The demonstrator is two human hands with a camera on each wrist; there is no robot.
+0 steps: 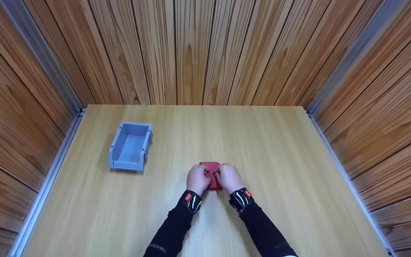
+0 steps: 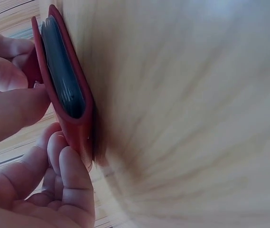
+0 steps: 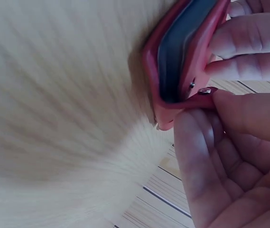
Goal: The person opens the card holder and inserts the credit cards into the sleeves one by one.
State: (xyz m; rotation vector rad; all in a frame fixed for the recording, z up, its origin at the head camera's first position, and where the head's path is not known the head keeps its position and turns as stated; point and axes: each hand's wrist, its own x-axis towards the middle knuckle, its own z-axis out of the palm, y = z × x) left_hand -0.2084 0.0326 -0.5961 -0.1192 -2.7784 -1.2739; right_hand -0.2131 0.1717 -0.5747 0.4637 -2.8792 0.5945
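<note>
A small red card holder [image 1: 211, 166] lies on the table between both hands. Grey-black sleeves or cards [image 2: 64, 76] show inside its covers in the left wrist view. My left hand [image 1: 197, 179] grips its left side, thumb on the upper cover and curled fingers by the spine edge. My right hand [image 1: 229, 177] pinches a short red strap [image 3: 197, 100] between thumb and forefinger at the right side. The strap carries a metal snap [image 3: 204, 90] and stands apart from the small stud [image 3: 191, 85] on the cover.
A blue open-fronted plastic bin [image 1: 130, 146] stands at the back left of the wooden table [image 1: 269, 142]. Wood-plank walls [image 1: 191, 53] with metal corner rails [image 1: 355, 46] enclose the table at the back and both sides.
</note>
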